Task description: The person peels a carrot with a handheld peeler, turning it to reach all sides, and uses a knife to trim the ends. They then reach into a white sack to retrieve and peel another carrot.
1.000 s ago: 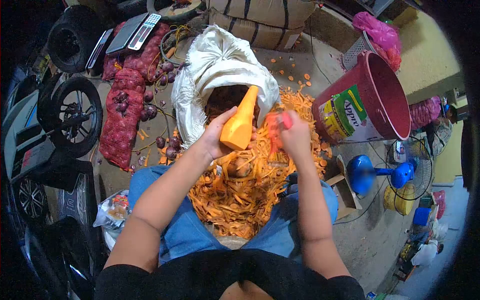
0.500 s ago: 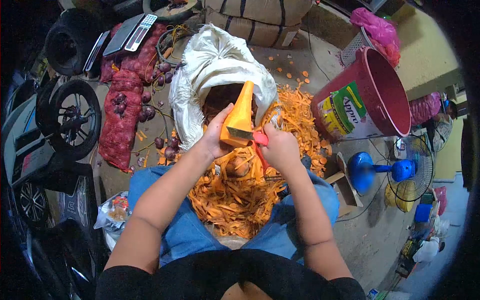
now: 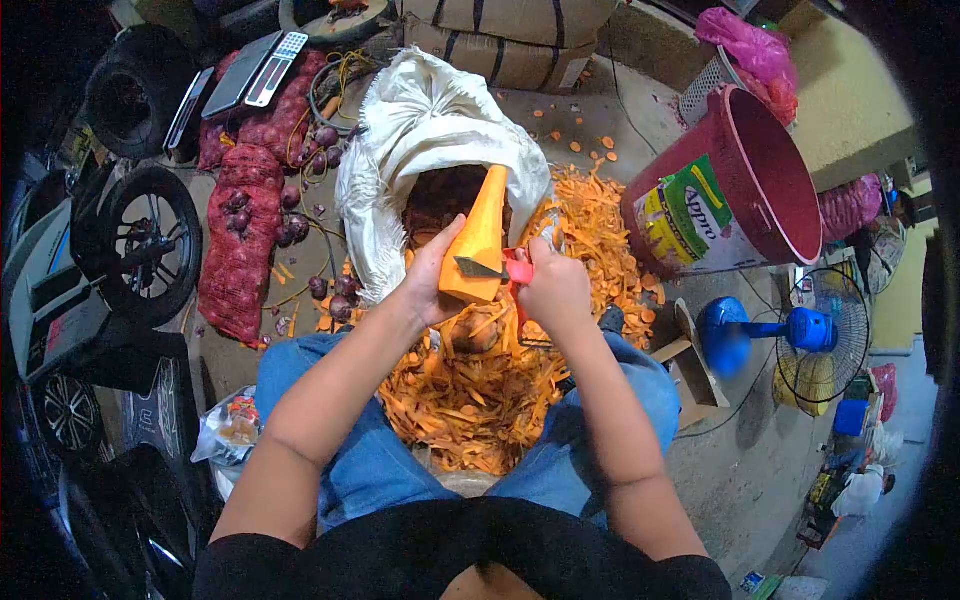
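Note:
A peeled carrot (image 3: 478,235), thick and bright orange, points its narrow tip away from me. The fingers of my left hand (image 3: 432,275) wrap round its wide lower end. In my right hand (image 3: 553,290) is a knife (image 3: 482,267) with a red handle, its short dark blade lying across the carrot near the thick end. Below both hands, a heap of orange peelings (image 3: 450,400) fills the space between my knees. An open white sack (image 3: 450,135) lies just beyond the carrot, its inside dark.
A large maroon bucket (image 3: 790,190) stands to the right, with a blue fan (image 3: 725,340) nearer me. Red net bags of onions (image 3: 240,240) lie on the left, a scale (image 3: 245,75) on top. Motorcycle wheels (image 3: 150,240) line the far left. Carrot slices (image 3: 608,155) dot the floor.
The knife blade has turned and now lies flatter against the carrot's side. The carrot has rolled slightly in my left hand. Both hands stay in nearly the same place.

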`<action>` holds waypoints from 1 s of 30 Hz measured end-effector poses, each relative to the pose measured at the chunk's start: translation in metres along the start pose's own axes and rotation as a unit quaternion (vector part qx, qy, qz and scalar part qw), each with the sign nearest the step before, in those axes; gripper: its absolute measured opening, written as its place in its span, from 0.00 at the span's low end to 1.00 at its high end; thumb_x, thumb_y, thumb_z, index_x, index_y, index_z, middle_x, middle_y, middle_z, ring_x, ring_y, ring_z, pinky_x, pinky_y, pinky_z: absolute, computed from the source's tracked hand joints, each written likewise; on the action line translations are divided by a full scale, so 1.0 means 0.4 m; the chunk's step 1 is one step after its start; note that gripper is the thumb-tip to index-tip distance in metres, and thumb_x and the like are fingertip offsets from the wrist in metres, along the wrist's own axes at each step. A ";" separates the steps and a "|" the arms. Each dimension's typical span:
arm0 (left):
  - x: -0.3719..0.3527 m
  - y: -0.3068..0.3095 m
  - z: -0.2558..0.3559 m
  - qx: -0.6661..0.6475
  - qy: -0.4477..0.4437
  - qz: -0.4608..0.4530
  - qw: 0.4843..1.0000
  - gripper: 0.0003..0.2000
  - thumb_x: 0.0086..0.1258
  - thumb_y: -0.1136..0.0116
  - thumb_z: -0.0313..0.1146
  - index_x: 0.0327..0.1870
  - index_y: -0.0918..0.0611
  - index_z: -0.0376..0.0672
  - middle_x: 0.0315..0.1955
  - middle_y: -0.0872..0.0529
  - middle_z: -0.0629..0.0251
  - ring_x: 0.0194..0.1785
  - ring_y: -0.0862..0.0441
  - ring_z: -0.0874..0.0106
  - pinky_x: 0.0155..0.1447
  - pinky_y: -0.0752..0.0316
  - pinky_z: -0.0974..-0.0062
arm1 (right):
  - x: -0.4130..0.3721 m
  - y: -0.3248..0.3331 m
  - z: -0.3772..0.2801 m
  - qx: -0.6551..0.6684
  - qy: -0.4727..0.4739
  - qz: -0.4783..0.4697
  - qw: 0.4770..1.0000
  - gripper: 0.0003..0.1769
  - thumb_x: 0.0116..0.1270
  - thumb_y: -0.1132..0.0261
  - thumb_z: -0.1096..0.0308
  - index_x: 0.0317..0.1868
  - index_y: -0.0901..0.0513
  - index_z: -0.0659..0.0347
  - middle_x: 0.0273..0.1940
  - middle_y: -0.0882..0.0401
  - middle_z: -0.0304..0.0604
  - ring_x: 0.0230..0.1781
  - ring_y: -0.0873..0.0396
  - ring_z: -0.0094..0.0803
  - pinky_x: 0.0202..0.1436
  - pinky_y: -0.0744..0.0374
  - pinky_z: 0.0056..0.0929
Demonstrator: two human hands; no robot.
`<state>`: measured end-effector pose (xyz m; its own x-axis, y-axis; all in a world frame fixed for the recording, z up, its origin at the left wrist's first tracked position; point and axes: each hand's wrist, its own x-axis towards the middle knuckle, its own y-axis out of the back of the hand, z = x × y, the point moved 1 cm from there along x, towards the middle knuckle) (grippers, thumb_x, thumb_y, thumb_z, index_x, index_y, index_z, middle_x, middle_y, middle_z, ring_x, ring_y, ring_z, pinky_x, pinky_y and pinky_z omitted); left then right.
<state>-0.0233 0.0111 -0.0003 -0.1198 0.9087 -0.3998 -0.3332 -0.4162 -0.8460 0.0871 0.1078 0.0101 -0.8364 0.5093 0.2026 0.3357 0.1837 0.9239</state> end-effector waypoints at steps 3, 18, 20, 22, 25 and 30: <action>-0.014 -0.017 0.001 0.005 0.001 0.014 1.000 0.23 0.60 0.64 0.51 0.44 0.32 0.38 0.29 0.24 0.60 0.32 0.24 0.70 0.33 0.27 0.68 | 0.004 -0.022 0.013 0.020 -0.013 0.029 0.999 0.08 0.43 0.42 0.68 0.25 0.31 0.61 0.14 0.29 0.48 0.15 0.27 0.42 0.20 0.29 0.37; -0.094 -0.002 -0.057 0.072 0.098 -0.073 0.990 0.23 0.61 0.65 0.49 0.46 0.34 0.36 0.29 0.24 0.54 0.30 0.23 0.63 0.31 0.26 0.67 | 0.062 -0.005 0.218 0.027 -0.355 0.075 0.931 0.11 0.48 0.46 0.66 0.27 0.26 0.66 0.24 0.27 0.56 0.29 0.27 0.49 0.33 0.30 0.40; -0.081 0.013 -0.036 0.110 0.040 -0.017 0.993 0.25 0.61 0.66 0.51 0.47 0.35 0.36 0.30 0.24 0.53 0.30 0.24 0.63 0.32 0.26 0.67 | 0.065 0.022 0.189 0.082 -0.349 0.089 0.929 0.10 0.47 0.47 0.66 0.25 0.27 0.66 0.24 0.27 0.57 0.29 0.28 0.50 0.32 0.30 0.41; -0.071 0.022 0.000 0.188 0.024 0.055 0.980 0.22 0.60 0.63 0.49 0.42 0.32 0.37 0.30 0.24 0.55 0.31 0.23 0.67 0.34 0.27 0.72 | 0.062 0.012 0.175 0.121 -0.297 0.087 0.943 0.10 0.47 0.47 0.66 0.25 0.28 0.66 0.24 0.27 0.57 0.29 0.28 0.51 0.32 0.30 0.41; -0.033 0.062 0.017 0.252 -0.021 0.123 0.960 0.20 0.60 0.61 0.47 0.41 0.32 0.37 0.30 0.23 0.57 0.31 0.23 0.69 0.36 0.27 0.74 | 0.046 0.009 0.086 0.081 -0.192 0.018 0.978 0.08 0.48 0.46 0.67 0.26 0.29 0.62 0.21 0.27 0.53 0.26 0.27 0.48 0.29 0.29 0.40; -0.019 0.044 0.044 0.179 -0.061 0.119 0.975 0.19 0.60 0.61 0.44 0.43 0.33 0.36 0.31 0.23 0.56 0.31 0.23 0.69 0.39 0.28 0.73 | 0.025 -0.034 0.058 -0.083 -0.124 -0.078 0.986 0.09 0.47 0.44 0.66 0.28 0.29 0.61 0.20 0.26 0.50 0.22 0.25 0.42 0.27 0.27 0.37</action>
<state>-0.0446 -0.0025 -0.0059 -0.3357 0.7944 -0.5062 -0.5855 -0.5969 -0.5485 0.0840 0.1299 -0.0079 -0.7335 0.6796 -0.0135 0.1177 0.1465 0.9822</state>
